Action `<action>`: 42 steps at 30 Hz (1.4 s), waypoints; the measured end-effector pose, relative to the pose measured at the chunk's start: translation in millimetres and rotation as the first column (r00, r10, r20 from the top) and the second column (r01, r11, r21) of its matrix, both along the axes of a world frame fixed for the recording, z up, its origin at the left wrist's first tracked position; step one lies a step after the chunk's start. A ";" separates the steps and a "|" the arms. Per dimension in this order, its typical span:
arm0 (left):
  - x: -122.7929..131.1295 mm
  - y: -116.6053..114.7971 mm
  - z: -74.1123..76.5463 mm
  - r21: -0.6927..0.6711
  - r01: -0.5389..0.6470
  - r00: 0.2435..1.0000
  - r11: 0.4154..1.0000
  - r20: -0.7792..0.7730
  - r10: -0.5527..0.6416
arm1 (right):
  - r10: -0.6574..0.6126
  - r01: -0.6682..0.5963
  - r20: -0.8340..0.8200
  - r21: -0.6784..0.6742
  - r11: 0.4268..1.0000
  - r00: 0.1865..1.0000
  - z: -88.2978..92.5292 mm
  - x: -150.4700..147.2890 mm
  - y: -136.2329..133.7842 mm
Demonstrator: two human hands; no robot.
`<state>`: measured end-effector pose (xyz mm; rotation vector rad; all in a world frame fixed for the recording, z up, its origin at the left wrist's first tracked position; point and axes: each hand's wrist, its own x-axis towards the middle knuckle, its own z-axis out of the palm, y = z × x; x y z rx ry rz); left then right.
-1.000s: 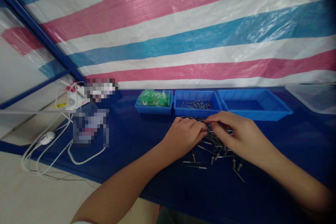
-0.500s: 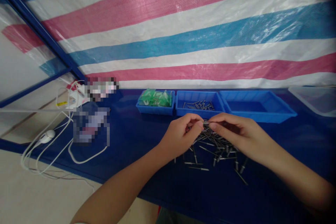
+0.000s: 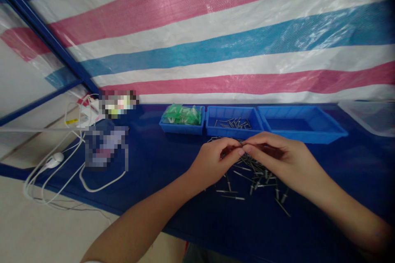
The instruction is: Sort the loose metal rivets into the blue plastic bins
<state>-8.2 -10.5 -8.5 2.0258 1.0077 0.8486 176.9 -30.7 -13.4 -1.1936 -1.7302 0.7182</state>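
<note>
My left hand point(image 3: 214, 158) and my right hand point(image 3: 277, 154) meet fingertip to fingertip above a loose pile of blind rivets point(image 3: 259, 168). Thumb and forefinger of each are pinched together on a thin metal rivet, which the fingertips now almost wholly cover. The pile lies on the dark blue table, partly hidden under both hands, and a few rivets point(image 3: 233, 197) are scattered toward the near side. Just beyond the hands, a blue bin point(image 3: 231, 132) holds several more rivets.
Left of that bin, another blue bin point(image 3: 182, 128) contains green plastic packets point(image 3: 182, 114). A wider blue bin point(image 3: 308, 135) and a clear plastic container point(image 3: 370, 119) stand to the right. White cables point(image 3: 82, 176) lie on the left, near blurred items. Striped sheeting point(image 3: 216, 49) hangs behind.
The fingertips of both hands have come together, covering the rivet that showed between them before. The pile and bins have stayed in place.
</note>
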 end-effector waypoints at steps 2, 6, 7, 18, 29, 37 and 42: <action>0.0 0.4 0.3 0.014 0.009 1.000 1.000 -0.013 -0.009 | 0.015 -0.016 0.017 0.020 1.000 1.000 -0.1 -0.5 -0.7; -0.9 1.1 2.7 0.022 0.041 0.999 0.999 -0.026 -0.040 | 0.055 -0.056 0.031 0.048 0.997 0.998 1.9 -0.9 -1.6; -1.3 1.2 3.1 0.022 0.040 0.999 0.999 -0.026 -0.039 | 0.061 -0.063 0.034 0.053 0.997 0.998 2.5 -0.7 -1.7; -3.2 0.3 1.3 0.048 -0.062 0.997 0.997 0.040 0.060 | 0.038 -0.054 0.130 0.116 0.992 0.991 2.5 2.4 1.0; -1.6 -2.0 2.3 0.050 -0.105 0.993 0.993 0.060 0.102 | -0.014 -0.067 0.272 0.287 0.956 0.962 4.4 -3.1 2.4; 0.3 -3.6 -4.7 0.126 -0.079 0.997 0.989 -0.004 0.080 | -0.443 0.195 0.386 0.535 0.822 0.809 18.2 -3.2 48.7; -3.0 1.4 -7.4 0.249 -0.007 0.983 0.968 -0.178 0.053 | -0.508 0.177 0.512 0.561 0.808 0.692 14.7 -4.1 62.7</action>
